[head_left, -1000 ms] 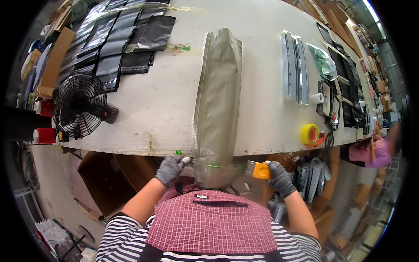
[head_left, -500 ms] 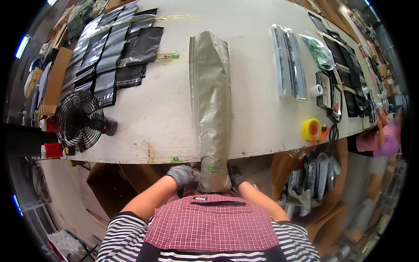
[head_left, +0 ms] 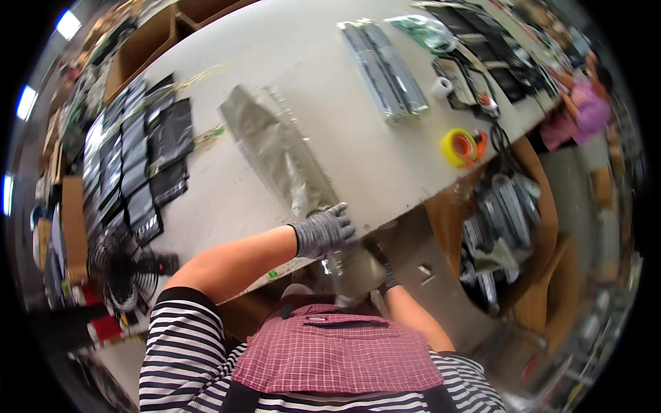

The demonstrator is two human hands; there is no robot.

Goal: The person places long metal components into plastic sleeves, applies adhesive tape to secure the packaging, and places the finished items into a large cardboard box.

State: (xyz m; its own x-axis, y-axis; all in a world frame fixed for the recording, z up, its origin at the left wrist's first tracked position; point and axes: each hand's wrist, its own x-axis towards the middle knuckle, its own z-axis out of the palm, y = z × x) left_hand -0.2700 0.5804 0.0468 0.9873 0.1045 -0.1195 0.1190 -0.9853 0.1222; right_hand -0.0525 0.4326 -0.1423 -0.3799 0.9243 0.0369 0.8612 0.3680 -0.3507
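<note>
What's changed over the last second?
The left hand has moved right, from beside the bag to on top of it. The right hand has moved left to the bag's near end; the yellow tool it held is out of sight. The view has turned. The tape and fan remain on the table.

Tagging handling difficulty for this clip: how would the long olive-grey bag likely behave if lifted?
The olive-grey bag probably flexes, given its creased, rumpled surface. Its glossy highlights suggest it may slip somewhat. Its near end reaches past the edge of the table, so that part could droop if unsupported.
</note>
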